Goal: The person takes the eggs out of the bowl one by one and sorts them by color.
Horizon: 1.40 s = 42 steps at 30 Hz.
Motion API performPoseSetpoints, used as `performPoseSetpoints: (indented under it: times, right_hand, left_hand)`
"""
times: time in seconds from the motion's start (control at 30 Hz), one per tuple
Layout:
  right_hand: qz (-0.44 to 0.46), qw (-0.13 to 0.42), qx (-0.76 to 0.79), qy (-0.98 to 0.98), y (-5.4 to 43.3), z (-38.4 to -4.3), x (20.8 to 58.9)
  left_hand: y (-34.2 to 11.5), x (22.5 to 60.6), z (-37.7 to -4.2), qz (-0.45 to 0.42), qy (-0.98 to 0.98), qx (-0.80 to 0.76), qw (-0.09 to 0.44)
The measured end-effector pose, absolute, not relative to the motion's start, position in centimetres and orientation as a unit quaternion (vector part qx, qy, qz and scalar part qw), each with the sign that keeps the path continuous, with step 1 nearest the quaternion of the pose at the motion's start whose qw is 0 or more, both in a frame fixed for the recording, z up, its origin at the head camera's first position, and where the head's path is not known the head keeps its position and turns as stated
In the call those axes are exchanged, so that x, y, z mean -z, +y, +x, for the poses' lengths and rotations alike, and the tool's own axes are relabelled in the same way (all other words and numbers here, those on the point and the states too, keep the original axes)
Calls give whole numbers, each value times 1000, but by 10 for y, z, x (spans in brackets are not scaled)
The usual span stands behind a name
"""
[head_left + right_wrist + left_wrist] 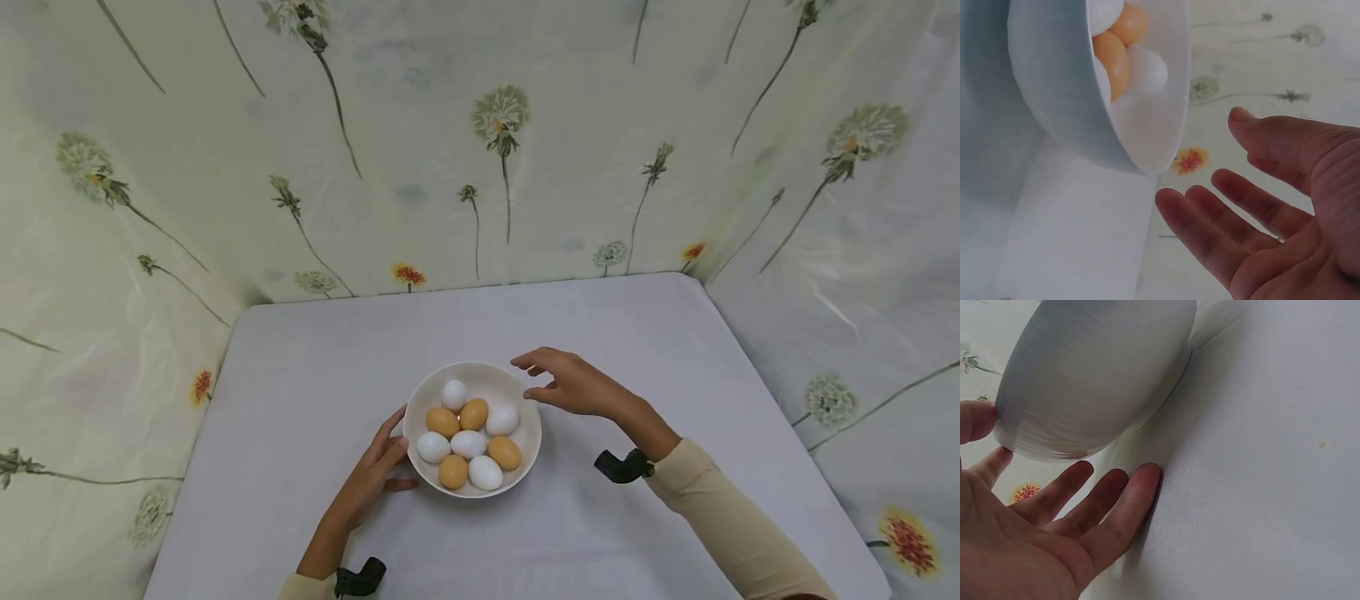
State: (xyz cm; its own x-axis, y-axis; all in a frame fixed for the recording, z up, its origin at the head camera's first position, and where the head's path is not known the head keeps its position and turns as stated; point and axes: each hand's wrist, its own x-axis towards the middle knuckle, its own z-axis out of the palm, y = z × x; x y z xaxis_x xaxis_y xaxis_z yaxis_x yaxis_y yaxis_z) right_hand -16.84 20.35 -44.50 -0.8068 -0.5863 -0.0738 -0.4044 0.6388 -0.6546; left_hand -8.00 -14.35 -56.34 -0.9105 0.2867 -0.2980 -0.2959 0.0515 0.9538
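A white bowl (527, 454) holds several white and brown eggs, such as a brown egg (504, 452) and a white egg (485, 472). At its left side is my left hand (366, 483), thumb and index fingertips touching the bowl near the rim; in the left wrist view the other fingers (1113, 515) spread below the bowl's side, apart from it. My right hand (573, 383) hovers by the upper right rim, fingers loosely bent and holding nothing. The right wrist view shows a gap between those fingers (1200, 234) and the bowl (1063, 94).
The bowl stands on a table with a white cloth (322, 375). Flower-printed curtains (420, 167) enclose the table at the back and sides. A black wrist device (622, 467) sits on the right forearm, another black device (362, 577) on the left.
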Motion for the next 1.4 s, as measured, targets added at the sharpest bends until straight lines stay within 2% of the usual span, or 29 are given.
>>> performPoseSetpoints:
  times: [1.17, 1.4]
  right_hand:
    - [-324, 254, 310, 857, 134, -181, 468]
    - [-326, 255, 285, 865, 130, -185, 480]
  left_hand:
    - [-142, 562, -79, -6, 690, -693, 209]
    - [-142, 563, -79, -3, 689, -694, 208]
